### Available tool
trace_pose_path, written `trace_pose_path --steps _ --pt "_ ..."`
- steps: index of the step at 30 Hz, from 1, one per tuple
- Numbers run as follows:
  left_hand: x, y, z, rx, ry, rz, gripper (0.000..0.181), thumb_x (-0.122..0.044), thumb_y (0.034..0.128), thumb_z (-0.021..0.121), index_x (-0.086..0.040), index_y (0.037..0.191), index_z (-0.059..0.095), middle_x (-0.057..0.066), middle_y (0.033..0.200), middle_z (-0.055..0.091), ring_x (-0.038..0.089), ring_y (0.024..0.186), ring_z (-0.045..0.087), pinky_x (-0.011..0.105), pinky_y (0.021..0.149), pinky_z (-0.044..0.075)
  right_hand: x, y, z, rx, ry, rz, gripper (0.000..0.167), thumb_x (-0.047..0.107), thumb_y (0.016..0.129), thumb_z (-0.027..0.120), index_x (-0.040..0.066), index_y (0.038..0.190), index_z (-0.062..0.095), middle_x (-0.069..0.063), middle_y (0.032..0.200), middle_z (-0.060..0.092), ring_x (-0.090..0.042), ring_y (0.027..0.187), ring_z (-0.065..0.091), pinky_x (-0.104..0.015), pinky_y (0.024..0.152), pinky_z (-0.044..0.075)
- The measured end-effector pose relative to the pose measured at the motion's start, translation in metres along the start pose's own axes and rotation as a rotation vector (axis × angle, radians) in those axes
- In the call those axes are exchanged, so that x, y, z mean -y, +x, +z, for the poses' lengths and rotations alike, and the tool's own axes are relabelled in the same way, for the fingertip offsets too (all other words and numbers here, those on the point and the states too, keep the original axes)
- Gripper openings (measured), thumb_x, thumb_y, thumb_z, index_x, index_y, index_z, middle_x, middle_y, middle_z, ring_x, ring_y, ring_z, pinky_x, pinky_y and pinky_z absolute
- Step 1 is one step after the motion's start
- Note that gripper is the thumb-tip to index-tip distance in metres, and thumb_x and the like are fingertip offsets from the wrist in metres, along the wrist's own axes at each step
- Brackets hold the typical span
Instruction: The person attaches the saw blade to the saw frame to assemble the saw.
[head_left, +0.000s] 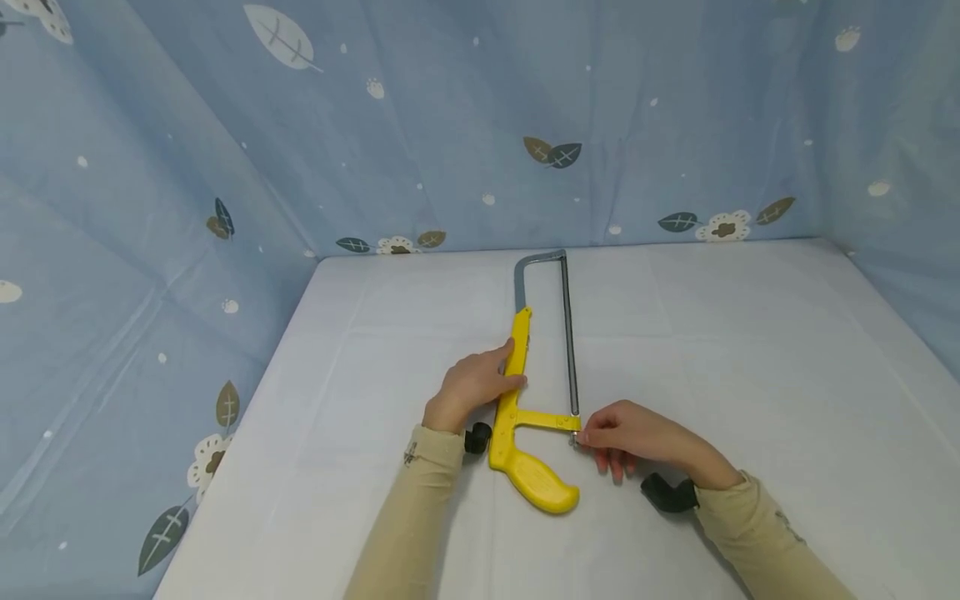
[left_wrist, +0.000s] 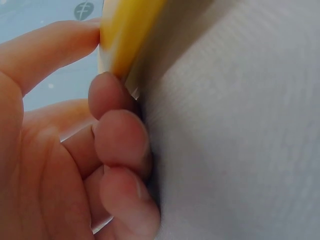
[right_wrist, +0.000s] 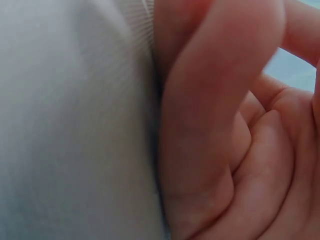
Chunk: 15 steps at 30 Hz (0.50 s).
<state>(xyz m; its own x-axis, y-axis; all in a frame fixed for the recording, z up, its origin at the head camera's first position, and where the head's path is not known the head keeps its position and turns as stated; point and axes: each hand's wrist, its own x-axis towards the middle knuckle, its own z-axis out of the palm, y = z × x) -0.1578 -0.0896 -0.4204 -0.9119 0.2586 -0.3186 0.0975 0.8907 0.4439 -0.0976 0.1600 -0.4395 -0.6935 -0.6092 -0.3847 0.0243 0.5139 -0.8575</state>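
A hacksaw (head_left: 537, 482) with a yellow handle and frame lies flat on the white-covered table, its grey front bow pointing away from me. Its dark blade (head_left: 570, 342) runs along the right side. My left hand (head_left: 471, 385) holds the yellow spine between thumb and fingers; the left wrist view has the yellow frame (left_wrist: 132, 30) at the fingertips. At the blade's near end, my right hand (head_left: 633, 429) pinches the small metal wing nut (head_left: 574, 441) between thumb and forefinger. In the right wrist view the other fingers (right_wrist: 200, 130) are bent against the cloth, and the nut is not visible.
White cloth (head_left: 360, 467) covers the table on both sides of the saw. A blue leaf-patterned curtain (head_left: 465, 125) rises behind the table's far edge and along its sides. Black wrist mounts (head_left: 669, 493) sit near both cuffs, close to the tabletop.
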Motion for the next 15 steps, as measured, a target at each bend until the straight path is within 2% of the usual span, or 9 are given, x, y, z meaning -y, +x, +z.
trace_pose_path --steps 4,9,15 --pt "0.002 0.002 -0.001 0.002 -0.002 -0.005 0.071 -0.049 0.083 0.055 -0.027 0.142 0.023 0.001 0.136 0.041 0.021 0.111 0.046 0.04 0.087 0.038 0.0 0.002 0.0 -0.002 -0.018 -0.003 0.032 0.037 0.088 0.054 0.008 0.079 0.064 -0.008 0.062 0.061 -0.021 0.048 0.057 -0.026 0.043 0.042" --pt "0.003 0.005 0.001 0.002 -0.006 0.017 0.07 -0.048 0.0837 0.054 -0.025 0.142 0.022 0.001 0.137 0.039 0.021 0.116 0.043 0.04 0.091 0.036 -0.001 0.0 -0.005 -0.014 -0.003 -0.009 0.032 0.035 0.089 0.053 0.006 0.081 0.063 -0.01 0.062 0.06 -0.023 0.049 0.057 -0.029 0.044 0.044" --pt "0.005 0.006 0.001 0.011 0.012 0.018 0.07 -0.05 0.084 0.053 -0.026 0.143 0.022 0.002 0.137 0.039 0.022 0.119 0.041 0.04 0.092 0.035 -0.001 -0.003 -0.016 -0.113 -0.022 -0.041 0.029 0.033 0.09 0.052 0.006 0.091 0.061 -0.01 0.066 0.061 -0.023 0.056 0.058 -0.034 0.051 0.048"
